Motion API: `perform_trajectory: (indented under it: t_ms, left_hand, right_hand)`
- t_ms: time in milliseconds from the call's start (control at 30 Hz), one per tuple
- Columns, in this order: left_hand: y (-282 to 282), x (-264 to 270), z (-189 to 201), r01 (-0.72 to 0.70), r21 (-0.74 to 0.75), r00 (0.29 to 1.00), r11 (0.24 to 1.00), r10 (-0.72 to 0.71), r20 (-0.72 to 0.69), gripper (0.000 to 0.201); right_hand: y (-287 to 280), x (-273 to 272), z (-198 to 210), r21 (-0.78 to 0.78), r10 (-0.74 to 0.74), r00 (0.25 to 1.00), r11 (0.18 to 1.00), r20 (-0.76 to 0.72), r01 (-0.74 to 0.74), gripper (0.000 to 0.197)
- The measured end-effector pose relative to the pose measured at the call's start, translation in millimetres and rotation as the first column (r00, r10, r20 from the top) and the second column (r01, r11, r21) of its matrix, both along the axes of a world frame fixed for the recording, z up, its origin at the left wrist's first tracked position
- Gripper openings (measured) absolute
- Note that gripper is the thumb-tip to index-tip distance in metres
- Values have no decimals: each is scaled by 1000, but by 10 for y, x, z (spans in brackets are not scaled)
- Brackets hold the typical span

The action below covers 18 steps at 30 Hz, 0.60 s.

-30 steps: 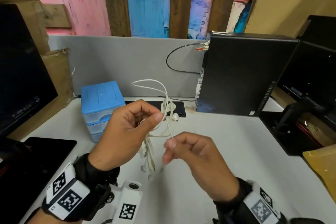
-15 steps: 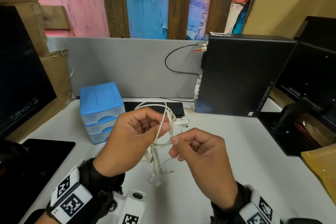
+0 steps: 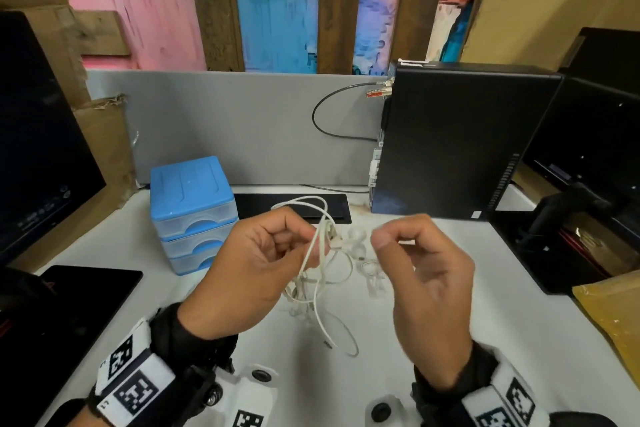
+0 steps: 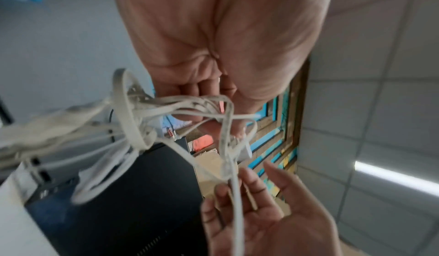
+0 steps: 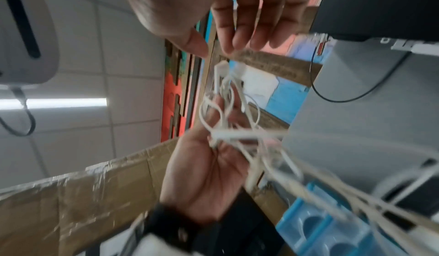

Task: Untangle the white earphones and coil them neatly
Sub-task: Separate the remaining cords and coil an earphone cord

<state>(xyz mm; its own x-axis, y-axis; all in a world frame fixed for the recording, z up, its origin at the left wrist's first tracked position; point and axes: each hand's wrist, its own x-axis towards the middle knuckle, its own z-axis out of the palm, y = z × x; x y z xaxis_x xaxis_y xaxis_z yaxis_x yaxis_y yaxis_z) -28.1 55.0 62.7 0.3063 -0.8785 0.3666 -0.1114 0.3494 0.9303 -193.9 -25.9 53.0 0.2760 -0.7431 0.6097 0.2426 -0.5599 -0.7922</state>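
L hand (image 3: 256, 274) pinches the white earphones (image 3: 317, 274) tangle; R hand (image 3: 420, 274) fingers curl on 1 strand—ease it out w/o yanking, knots tighten.

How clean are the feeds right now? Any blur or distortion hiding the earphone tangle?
Head view: mostly sharp with wide-angle bending at the edges; the earphones smear slightly between the left hand and right hand. Left wrist view: cable loops at the left streak with motion blur, though the strand nearest the fingers reads clearly. Right wrist view: the worst, with heavy smear lower right and a bright ceiling light.
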Motion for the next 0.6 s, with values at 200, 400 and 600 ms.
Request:
perform_trajectory:
  t_ms: [200, 400, 600]
  left_hand:
    - [40, -31, -11, 136, 148, 970, 980, -162, 181, 8]
    - [48, 40, -24, 168, 220, 961, 961, -209, 180, 3]
    - [33, 62, -29, 178, 203, 968, 963, -209, 141, 9]
  right_hand:
    - [-215, -57, 95, 124, 377, 873, 926, -310, -356, 6]
    - [-305, -127, 124, 315, 499, 825, 854, -265, -415, 10]
    - [-204, -91, 116, 260, 383, 845, 918, -373, -301, 12]
